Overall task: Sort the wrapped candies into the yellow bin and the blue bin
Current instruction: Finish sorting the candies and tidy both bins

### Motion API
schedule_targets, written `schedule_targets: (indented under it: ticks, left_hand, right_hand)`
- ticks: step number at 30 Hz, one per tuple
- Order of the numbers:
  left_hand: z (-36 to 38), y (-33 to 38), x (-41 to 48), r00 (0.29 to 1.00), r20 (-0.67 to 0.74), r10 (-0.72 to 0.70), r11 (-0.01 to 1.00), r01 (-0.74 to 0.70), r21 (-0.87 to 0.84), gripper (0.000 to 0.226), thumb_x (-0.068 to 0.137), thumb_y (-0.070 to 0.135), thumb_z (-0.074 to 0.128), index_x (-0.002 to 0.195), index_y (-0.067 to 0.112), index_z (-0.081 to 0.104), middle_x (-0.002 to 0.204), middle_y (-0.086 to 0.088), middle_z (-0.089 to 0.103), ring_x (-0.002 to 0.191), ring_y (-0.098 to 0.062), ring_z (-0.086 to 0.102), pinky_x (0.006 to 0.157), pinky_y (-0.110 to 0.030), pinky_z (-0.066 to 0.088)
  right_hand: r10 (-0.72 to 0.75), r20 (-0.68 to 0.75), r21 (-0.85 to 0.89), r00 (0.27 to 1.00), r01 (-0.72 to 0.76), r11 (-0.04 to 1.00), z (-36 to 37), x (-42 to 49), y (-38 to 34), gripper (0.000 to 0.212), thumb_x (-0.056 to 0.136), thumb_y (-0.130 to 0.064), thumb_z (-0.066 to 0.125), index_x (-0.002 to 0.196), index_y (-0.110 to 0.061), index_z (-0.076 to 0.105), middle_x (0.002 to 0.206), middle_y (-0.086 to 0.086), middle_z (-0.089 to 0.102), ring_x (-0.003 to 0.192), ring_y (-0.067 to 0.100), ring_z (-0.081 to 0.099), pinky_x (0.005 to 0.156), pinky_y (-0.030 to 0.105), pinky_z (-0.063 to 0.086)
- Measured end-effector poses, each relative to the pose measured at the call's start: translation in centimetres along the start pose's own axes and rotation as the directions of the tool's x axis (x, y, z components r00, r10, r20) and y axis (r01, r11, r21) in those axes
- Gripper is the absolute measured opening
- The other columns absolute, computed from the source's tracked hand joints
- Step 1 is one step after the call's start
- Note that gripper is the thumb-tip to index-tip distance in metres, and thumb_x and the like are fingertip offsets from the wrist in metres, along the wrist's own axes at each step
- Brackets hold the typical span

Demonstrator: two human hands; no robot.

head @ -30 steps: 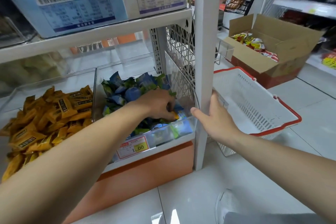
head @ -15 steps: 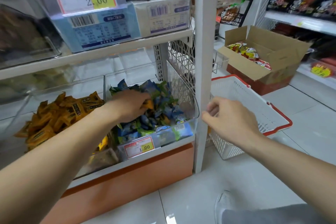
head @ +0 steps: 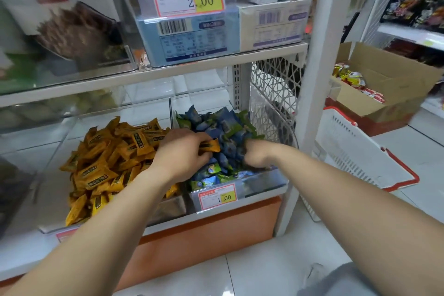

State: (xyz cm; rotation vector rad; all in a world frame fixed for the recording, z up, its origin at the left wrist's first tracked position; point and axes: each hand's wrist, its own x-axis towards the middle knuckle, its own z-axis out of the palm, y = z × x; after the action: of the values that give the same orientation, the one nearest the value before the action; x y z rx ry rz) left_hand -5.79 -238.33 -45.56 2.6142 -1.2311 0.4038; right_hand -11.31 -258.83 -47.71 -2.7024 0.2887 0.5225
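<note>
Two clear bins sit side by side on the low shelf. The left bin (head: 168, 209) holds a heap of yellow wrapped candies (head: 108, 163). The right bin (head: 264, 182) holds blue and green wrapped candies (head: 223, 127). My left hand (head: 182, 151) hovers over the divide between the bins, shut on a yellow candy (head: 211, 146) whose end sticks out toward the blue pile. My right hand (head: 254, 153) is down among the blue candies near the bin's front right, fingers curled; what it grips is hidden.
A white upright post (head: 310, 103) stands right of the blue bin. Beyond it a white shopping basket with red rim (head: 360, 151) leans on the floor, and an open cardboard box (head: 389, 84) of snack packs sits behind. An upper shelf (head: 149, 74) overhangs the bins.
My left hand has pulled left out of the blue pile with a yellow candy. My right hand has left the post and dropped into the blue bin.
</note>
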Motion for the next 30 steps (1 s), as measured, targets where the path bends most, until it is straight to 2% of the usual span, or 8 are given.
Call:
schedule_targets:
  ticks: [3,10,16,19,21,25,28,30]
  left_hand:
    - [0.1,0.2,-0.2,0.999,-0.047,0.002,0.999,-0.004,-0.035,0.024,0.084,0.04,0.065,0.105,0.03,0.071,0.084,0.002,0.071,0.078,-0.02,0.065,0.069,-0.033,0.052]
    - [0.3,0.2,-0.2,0.998,-0.063,-0.007,0.997,0.002,-0.083,0.027,0.088,0.045,0.063,0.109,0.029,0.069,0.084,0.002,0.071,0.08,-0.021,0.064,0.072,-0.034,0.05]
    - [-0.2,0.5,0.1,0.992,0.0,-0.128,0.973,0.126,-0.196,0.048,0.092,0.053,0.059,0.13,0.023,0.057,0.108,0.0,0.072,0.1,-0.023,0.066,0.085,-0.04,0.053]
    - [-0.7,1.6,0.3,0.979,0.004,-0.203,0.953,0.199,-0.228,0.044,0.094,0.054,0.055,0.124,0.022,0.06,0.105,0.001,0.072,0.104,-0.024,0.064,0.108,-0.043,0.038]
    - [-1.1,2.7,0.6,0.968,-0.02,-0.248,0.923,0.23,-0.309,0.04,0.095,0.052,0.054,0.121,0.023,0.062,0.107,0.003,0.073,0.104,-0.023,0.065,0.112,-0.047,0.034]
    - [-1.6,4.6,0.9,0.963,0.018,-0.27,0.7,0.209,-0.683,0.018,0.098,0.036,0.058,0.112,0.028,0.066,0.106,0.009,0.073,0.101,-0.008,0.067,0.091,-0.041,0.054]
    - [-1.9,5.6,0.6,0.943,0.114,-0.312,0.373,0.232,-0.899,0.015,0.1,0.023,0.058,0.105,0.035,0.065,0.102,0.007,0.074,0.097,-0.012,0.07,0.081,-0.043,0.06]
    - [-2.3,5.7,0.4,0.932,0.104,-0.348,0.312,0.22,-0.924,0.017,0.099,0.022,0.06,0.107,0.036,0.066,0.099,0.007,0.074,0.092,-0.016,0.071,0.071,-0.038,0.062]
  right_hand:
    - [0.032,-0.022,0.123,0.999,-0.029,0.992,-0.2,1.9,0.0,0.048,0.099,-0.015,0.053,0.142,0.001,0.038,0.135,0.019,0.054,0.112,0.028,0.057,0.089,0.033,0.051]
    - [0.085,-0.084,0.286,0.993,-0.058,0.957,0.6,2.8,0.1,0.049,0.084,-0.009,0.074,0.129,-0.002,0.055,0.125,0.016,0.062,0.112,0.031,0.061,0.096,0.039,0.053]
    - [0.026,-0.282,0.4,0.959,0.093,0.912,-1.5,-1.1,0.6,0.026,0.079,-0.01,0.075,0.1,-0.013,0.06,0.093,0.007,0.068,0.08,0.022,0.063,0.059,0.028,0.046]
    - [0.068,-0.348,0.602,0.935,0.167,0.781,-2.7,-3.5,1.0,0.03,0.081,-0.002,0.071,0.108,-0.014,0.063,0.091,0.003,0.069,0.064,0.01,0.061,0.051,0.021,0.044]
    - [0.03,-0.341,0.793,0.94,0.27,0.547,-2.9,-4.7,0.3,0.028,0.084,0.007,0.067,0.107,-0.007,0.065,0.084,0.005,0.068,0.054,0.006,0.062,0.047,0.02,0.049]
    - [0.014,-0.367,0.892,0.93,0.348,0.289,-3.1,-5.5,-0.8,0.022,0.084,0.001,0.073,0.102,-0.011,0.067,0.099,0.008,0.073,0.09,0.021,0.07,0.088,0.042,0.056]
    - [0.011,-0.411,0.898,0.911,0.403,0.175,-3.1,-5.5,-1.5,0.023,0.083,0.005,0.073,0.1,-0.009,0.066,0.098,0.012,0.073,0.093,0.028,0.071,0.091,0.043,0.056]
    - [0.01,-0.434,0.888,0.901,0.426,0.173,-2.8,-5.4,-2.0,0.025,0.081,0.006,0.074,0.102,-0.005,0.065,0.097,0.013,0.073,0.093,0.031,0.072,0.086,0.041,0.059]
